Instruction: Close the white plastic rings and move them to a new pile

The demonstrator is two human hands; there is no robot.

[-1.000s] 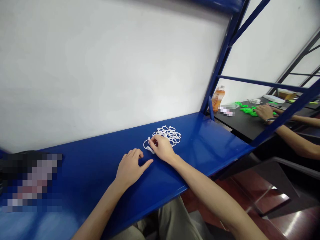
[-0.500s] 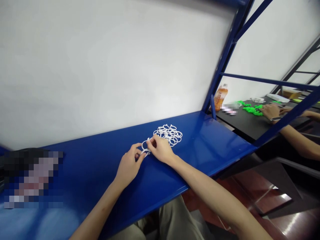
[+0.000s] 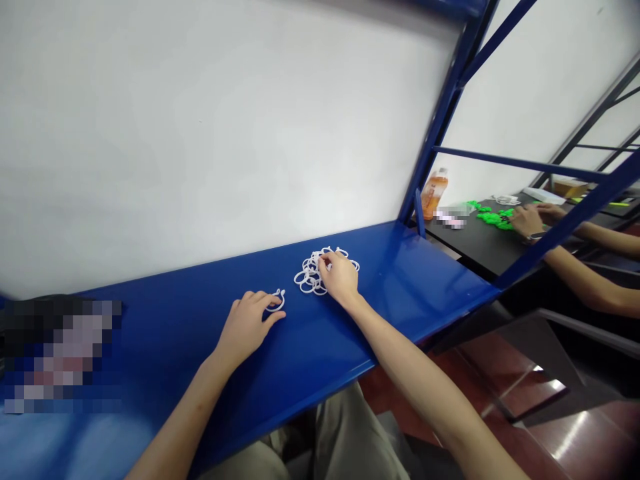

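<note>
A single white plastic ring (image 3: pixel 276 303) with small knobs lies at the fingertips of my left hand (image 3: pixel 247 327). The thumb of that hand is apart from the fingers, and the index finger touches the ring. To the right, a pile of white rings (image 3: pixel 309 281) lies loosely overlapped on the blue table. My right hand (image 3: pixel 340 277) is over the pile, thumb and index finger closed at a white ring among the others. The hand hides the right part of the pile.
The blue table (image 3: pixel 300 360) runs along a white wall. A dark item (image 3: pixel 45 307), partly blurred out, lies at the left. Beyond a blue metal frame (image 3: pixel 440 127), another person's hands (image 3: pixel 530 220) work at green pieces (image 3: pixel 495 219) on a black table, near an orange bottle (image 3: pixel 434 193).
My hands have moved apart. The left thumb has come away from the ring, which now lies at the left fingertips. My right hand has moved to the pile.
</note>
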